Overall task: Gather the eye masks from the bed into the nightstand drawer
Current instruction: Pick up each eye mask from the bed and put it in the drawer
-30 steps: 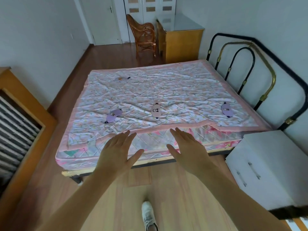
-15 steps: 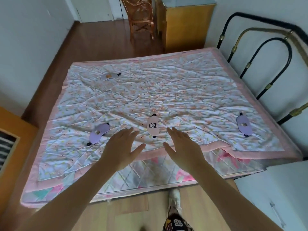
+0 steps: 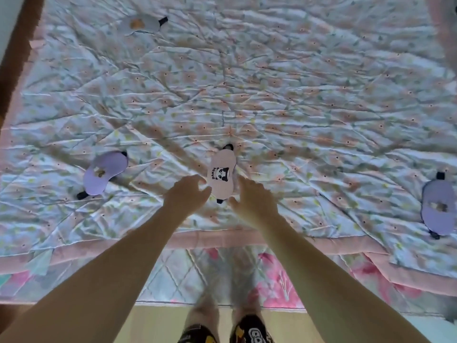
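A pink eye mask with a panda print [image 3: 222,175] lies on the floral quilt [image 3: 296,100] near the bed's front edge. My left hand [image 3: 186,194] is at its left side and my right hand [image 3: 252,197] at its right side, both with fingers apart and holding nothing. A purple eye mask [image 3: 103,173] lies to the left, and another purple eye mask [image 3: 437,206] lies at the far right. A pale grey eye mask [image 3: 139,24] rests at the far left of the bed. The nightstand is out of view.
The quilt's pink border [image 3: 210,237] and the flowered mattress side [image 3: 272,288] run along the bed's front. Wooden floor [image 3: 158,323] and my legs [image 3: 222,328] show below. Brown floor [image 3: 14,58] runs along the bed's left side.
I have leaned in over the bed. Both hands have moved forward from the bed's front edge to either side of the pink panda mask.
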